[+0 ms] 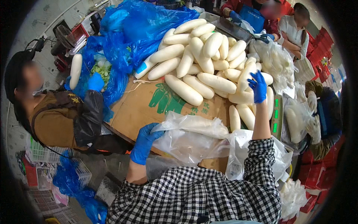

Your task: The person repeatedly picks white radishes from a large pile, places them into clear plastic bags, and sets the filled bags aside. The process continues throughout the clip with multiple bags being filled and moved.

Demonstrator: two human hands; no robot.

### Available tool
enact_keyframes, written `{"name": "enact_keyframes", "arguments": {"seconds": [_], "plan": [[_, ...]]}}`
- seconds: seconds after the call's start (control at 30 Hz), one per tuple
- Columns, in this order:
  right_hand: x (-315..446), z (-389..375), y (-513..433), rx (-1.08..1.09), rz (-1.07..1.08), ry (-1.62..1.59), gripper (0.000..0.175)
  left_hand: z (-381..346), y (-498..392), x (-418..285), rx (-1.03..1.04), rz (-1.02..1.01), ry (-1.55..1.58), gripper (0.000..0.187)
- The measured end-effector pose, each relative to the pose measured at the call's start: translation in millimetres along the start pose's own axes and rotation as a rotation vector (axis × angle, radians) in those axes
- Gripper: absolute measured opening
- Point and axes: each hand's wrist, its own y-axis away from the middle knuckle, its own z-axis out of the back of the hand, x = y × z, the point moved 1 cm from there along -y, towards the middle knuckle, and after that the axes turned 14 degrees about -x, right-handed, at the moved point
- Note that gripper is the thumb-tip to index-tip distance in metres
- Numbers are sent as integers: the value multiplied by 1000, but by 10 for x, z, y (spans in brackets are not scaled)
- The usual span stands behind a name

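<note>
My left hand (146, 141), in a blue glove, grips the edge of a clear plastic bag (190, 148) low on the cardboard-covered table. A white radish (204, 125) lies inside the bag. My right hand (258, 85), also blue-gloved, is raised over the right side of a large pile of white radishes (209, 53), its fingers spread against or just above one of them; whether it touches is unclear. Under the pile, the cardboard (137, 103) bears green print. More clear bags (240, 148) lie beneath my right forearm.
At left, a person holds a white radish (75, 71) beside blue plastic sheeting (117, 56). A scale (277, 112) with green displays stands at right; behind it, gloved hands of another person hold a bagged radish (293, 123). More people stand at the far side, near filled bags (274, 58).
</note>
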Motion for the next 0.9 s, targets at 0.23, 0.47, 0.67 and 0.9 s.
{"name": "enact_keyframes", "arguments": {"seconds": [0.23,0.47,0.67,0.9], "plan": [[-838,-1184,1381,498,465,920,58,-29,-61,41,-20,-11,53,11],[-1175,-1627,1654,527,592,1479,77,8,65,19,-68,-59,-70,12],[-678,-897,1682,636,-680,384,64,19,164,38,-6,-43,-11,13],[193,-212,2067,617,-232,306,77,-185,124,10,83,67,336,31]]}}
